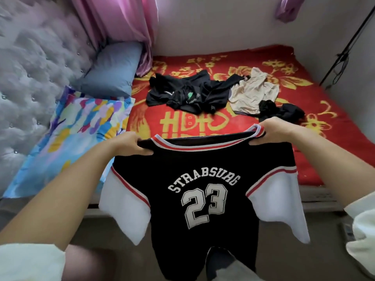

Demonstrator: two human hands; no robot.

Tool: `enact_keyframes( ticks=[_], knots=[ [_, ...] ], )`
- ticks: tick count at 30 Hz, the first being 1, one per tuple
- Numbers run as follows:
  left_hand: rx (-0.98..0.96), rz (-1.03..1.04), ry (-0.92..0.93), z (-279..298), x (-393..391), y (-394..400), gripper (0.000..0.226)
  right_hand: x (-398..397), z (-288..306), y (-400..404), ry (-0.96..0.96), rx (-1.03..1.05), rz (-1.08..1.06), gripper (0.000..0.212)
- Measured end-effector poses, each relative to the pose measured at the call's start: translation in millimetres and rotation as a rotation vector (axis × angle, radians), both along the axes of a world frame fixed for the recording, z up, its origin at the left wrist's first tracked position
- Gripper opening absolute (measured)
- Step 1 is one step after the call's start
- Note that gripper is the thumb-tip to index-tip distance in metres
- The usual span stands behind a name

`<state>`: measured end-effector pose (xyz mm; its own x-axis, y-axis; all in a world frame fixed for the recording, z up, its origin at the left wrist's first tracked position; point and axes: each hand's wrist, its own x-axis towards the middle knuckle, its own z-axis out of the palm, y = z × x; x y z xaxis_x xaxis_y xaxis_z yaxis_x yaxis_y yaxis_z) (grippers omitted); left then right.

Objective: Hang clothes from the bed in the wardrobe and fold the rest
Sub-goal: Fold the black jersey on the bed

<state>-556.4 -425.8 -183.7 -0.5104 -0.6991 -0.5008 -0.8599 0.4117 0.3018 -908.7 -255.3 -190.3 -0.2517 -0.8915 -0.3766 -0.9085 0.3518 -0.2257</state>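
Observation:
I hold up a black jersey [203, 179] with white sleeves, red-and-white trim and the number 23, in front of me above the near edge of the bed. My left hand [132, 144] grips its left shoulder. My right hand [274, 130] grips its right shoulder. The jersey hangs down spread between them. On the red-and-gold bed cover [316, 159] lie a crumpled black garment [188, 92], a beige top [253, 92] and a small black bundle [280, 110].
A blue pillow [113, 67] and a multicoloured pillow [77, 128] lie at the left by the tufted grey headboard [32, 63]. Pink curtains [121, 21] hang behind. A black stand [349, 43] leans at the right wall.

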Motion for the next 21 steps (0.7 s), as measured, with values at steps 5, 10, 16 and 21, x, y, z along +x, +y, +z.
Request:
enact_keyframes(
  ticks=[5,10,16,21],
  knots=[
    [-0.233,-0.021,-0.024,-25.2,-33.4,-84.7,0.02,-41.9,-24.2,-82.1,-0.109,-0.163,0.087,0.02],
    [-0.321,0.058,0.017,-68.4,-84.6,-182.2,0.033,-96.3,-77.6,-188.7,-0.049,-0.224,0.134,0.022],
    [-0.342,0.219,0.028,-151.5,-128.8,-264.0,0.039,-133.1,-154.5,-281.0,-0.108,-0.182,-0.032,0.036],
    [-0.275,0.253,-0.033,-212.1,-148.0,-312.2,0.038,-148.7,-201.4,-328.8,-0.097,-0.148,-0.135,0.043]
  ],
)
